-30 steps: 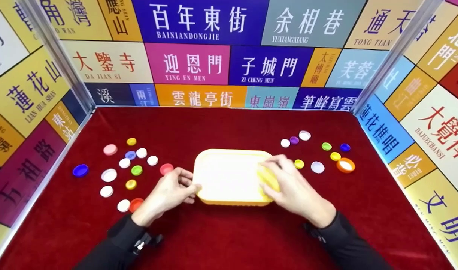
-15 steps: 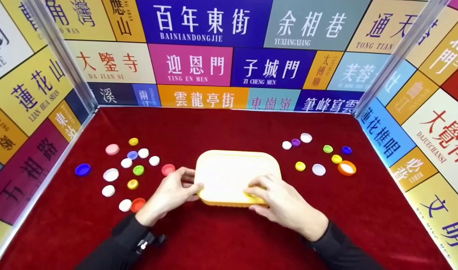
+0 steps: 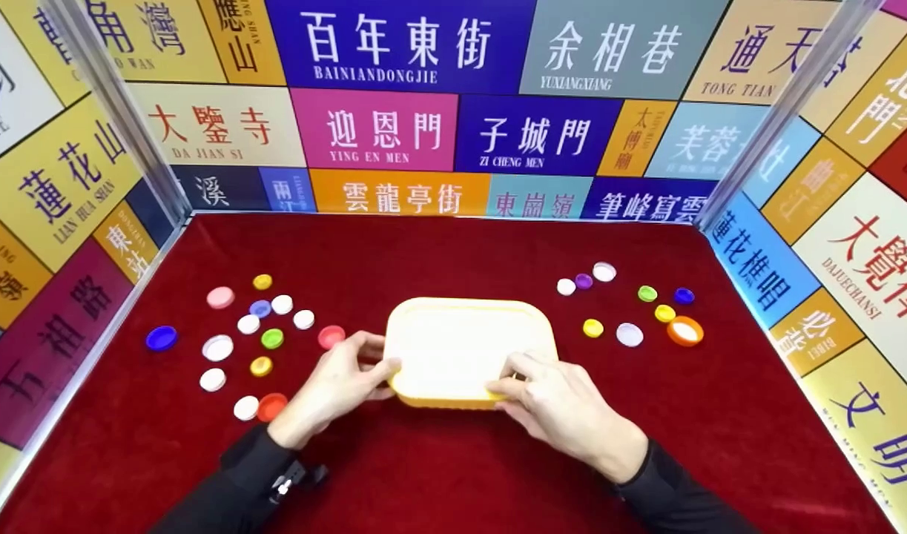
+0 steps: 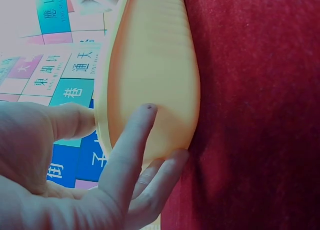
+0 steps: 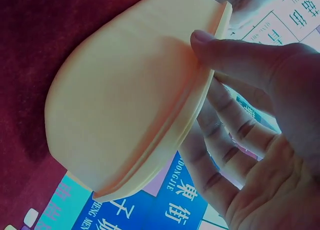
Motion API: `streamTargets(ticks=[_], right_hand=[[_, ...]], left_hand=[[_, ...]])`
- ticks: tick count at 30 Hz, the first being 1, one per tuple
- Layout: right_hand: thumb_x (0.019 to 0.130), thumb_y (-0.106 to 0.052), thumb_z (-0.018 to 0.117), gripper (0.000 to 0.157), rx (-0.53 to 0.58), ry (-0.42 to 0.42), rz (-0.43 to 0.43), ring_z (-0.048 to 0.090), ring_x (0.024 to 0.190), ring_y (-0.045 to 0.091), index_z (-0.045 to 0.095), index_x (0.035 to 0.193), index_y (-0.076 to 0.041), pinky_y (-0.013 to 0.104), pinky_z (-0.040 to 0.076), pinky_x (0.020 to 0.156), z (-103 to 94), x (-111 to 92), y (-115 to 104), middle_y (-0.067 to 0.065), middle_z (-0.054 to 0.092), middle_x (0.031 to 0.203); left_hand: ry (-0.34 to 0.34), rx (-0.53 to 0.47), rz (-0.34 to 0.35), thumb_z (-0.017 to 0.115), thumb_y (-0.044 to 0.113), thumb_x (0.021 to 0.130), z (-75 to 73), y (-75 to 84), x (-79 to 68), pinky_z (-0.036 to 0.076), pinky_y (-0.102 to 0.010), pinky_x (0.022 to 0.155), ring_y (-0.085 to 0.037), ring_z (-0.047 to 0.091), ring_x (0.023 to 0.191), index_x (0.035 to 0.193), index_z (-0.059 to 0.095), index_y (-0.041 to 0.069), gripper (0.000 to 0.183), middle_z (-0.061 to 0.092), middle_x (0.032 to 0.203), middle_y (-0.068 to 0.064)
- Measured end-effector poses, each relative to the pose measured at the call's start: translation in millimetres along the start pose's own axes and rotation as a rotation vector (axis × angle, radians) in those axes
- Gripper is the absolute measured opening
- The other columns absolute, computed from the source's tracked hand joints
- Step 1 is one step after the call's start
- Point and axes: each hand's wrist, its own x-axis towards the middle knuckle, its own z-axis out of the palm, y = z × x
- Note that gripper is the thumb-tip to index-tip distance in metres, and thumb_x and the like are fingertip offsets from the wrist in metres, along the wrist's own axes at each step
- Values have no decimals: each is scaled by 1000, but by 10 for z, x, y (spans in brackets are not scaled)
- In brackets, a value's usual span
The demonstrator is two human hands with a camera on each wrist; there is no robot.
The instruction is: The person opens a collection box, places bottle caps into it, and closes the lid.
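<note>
A yellow plastic box (image 3: pixel 453 348) with rounded corners lies in the middle of the red cloth. Its top is washed out by light in the head view. My left hand (image 3: pixel 342 378) grips its left end; in the left wrist view the thumb is at the rim while other fingers touch the yellow wall (image 4: pixel 155 64). At the front right, my right hand (image 3: pixel 575 415) pinches the edge. The right wrist view has its thumb (image 5: pixel 205 44) against the wall just under the rim (image 5: pixel 165 150), other fingers passing over the top side.
Bottle caps lie scattered on both sides, among them a blue cap (image 3: pixel 162 338) and a red cap (image 3: pixel 273 406) on the left, and an orange cap (image 3: pixel 685 331) on the right. Walls printed with street names (image 3: pixel 379 44) enclose the red cloth (image 3: pixel 453 475).
My right hand has moved from the box's right end toward its front right edge and now pinches there. The left hand has kept its grip, and the box has barely moved.
</note>
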Motion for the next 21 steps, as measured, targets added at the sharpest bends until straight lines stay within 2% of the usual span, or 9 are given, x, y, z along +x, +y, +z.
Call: streamTargets(ticks=[6, 9, 14, 16, 18, 21], right_hand=[[88, -20, 104, 29, 56, 9, 45, 70, 90, 11, 92, 115, -23, 27, 61, 66, -26, 2, 12, -7, 70, 106], [90, -22, 103, 28, 82, 1, 70, 69, 89, 10, 93, 116, -23, 27, 60, 67, -48, -2, 6, -8, 71, 107], [92, -22, 102, 27, 76, -4, 71, 71, 88, 11, 91, 117, -21, 28, 61, 68, -103, 14, 6, -5, 72, 110], [93, -23, 101, 28, 56, -10, 66, 71, 88, 12, 90, 118, -22, 28, 62, 67, -125, 26, 11, -5, 72, 111], [94, -24, 100, 28, 26, -18, 62, 72, 89, 13, 89, 119, -22, 29, 61, 65, -149, 40, 16, -4, 72, 112], [96, -24, 98, 27, -40, -24, 50, 74, 90, 15, 87, 121, -23, 30, 60, 61, -190, 67, 20, -4, 74, 114]], left_hand=[[2, -14, -1, 74, 23, 116, -19, 25, -10, 75, -41, 88, -22, 80, 103, 150, 66, -3, 43, 72, 143, -24], [10, -37, -15, 69, 24, 118, -20, 19, -11, 75, -41, 88, -24, 80, 109, 149, 67, -2, 40, 72, 140, -23], [-17, -131, -19, 49, 20, 125, -28, 11, -11, 75, -48, 93, -35, 80, 127, 149, 66, -4, 38, 72, 145, -26], [-32, -144, -17, 43, 17, 126, -40, 7, -8, 74, -50, 93, -39, 79, 129, 151, 64, -5, 40, 71, 148, -29], [-37, -124, -15, 44, 15, 125, -53, 11, -5, 75, -48, 92, -39, 80, 129, 153, 64, -5, 39, 70, 148, -30], [-31, -66, -15, 54, 14, 123, -69, 18, 4, 75, -43, 89, -34, 82, 124, 154, 65, -4, 37, 71, 147, -27]])
